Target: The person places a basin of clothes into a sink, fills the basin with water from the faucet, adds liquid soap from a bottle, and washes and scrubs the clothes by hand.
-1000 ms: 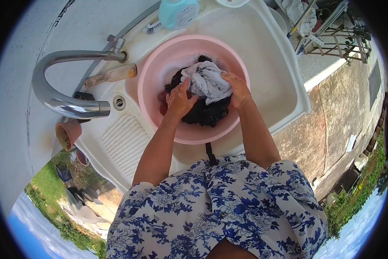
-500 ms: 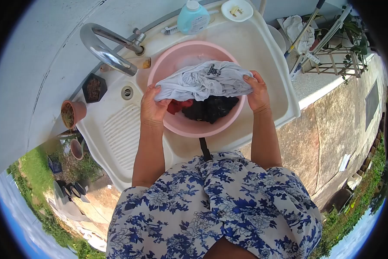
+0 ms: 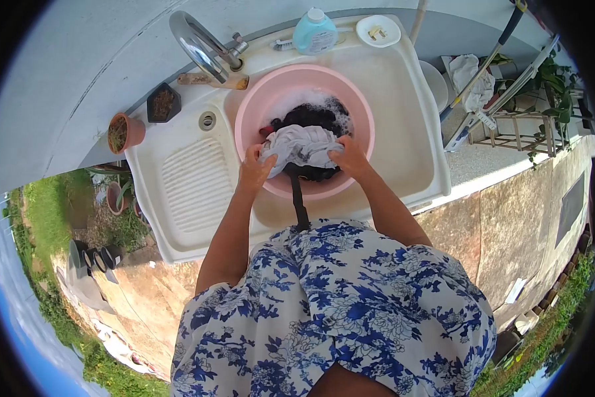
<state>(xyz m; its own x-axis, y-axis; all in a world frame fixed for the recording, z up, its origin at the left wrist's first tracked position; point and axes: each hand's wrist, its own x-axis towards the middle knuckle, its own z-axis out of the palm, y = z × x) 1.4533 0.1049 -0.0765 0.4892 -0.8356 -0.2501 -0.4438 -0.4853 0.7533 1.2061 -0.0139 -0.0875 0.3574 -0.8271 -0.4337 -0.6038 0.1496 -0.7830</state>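
A bunched, light grey piece of clothing (image 3: 302, 147) is stretched between my two hands, low in the pink basin (image 3: 242, 112). My left hand (image 3: 254, 167) is closed on its left end, and my right hand (image 3: 350, 159) grips the right end. Dark wet clothes (image 3: 317, 115) lie in the basin beneath and behind it, with white suds (image 3: 311, 98) around them. A bit of red cloth (image 3: 266, 131) shows at the left. The grey cloth hides part of the dark clothes.
The basin stands in a white sink (image 3: 403, 119) with a ribbed washboard (image 3: 195, 185) on its left. Behind are a chrome tap (image 3: 201, 49), a blue detergent bottle (image 3: 315, 33), a brush (image 3: 282, 45) and a soap dish (image 3: 378, 31). Potted plants (image 3: 127, 132) stand at the left, mop handles (image 3: 483, 73) at the right.
Both hands have moved down and closer together, lowering the grey cloth into the basin. It is more bunched now, and the suds and dark clothes behind it show. The view has shifted slightly.
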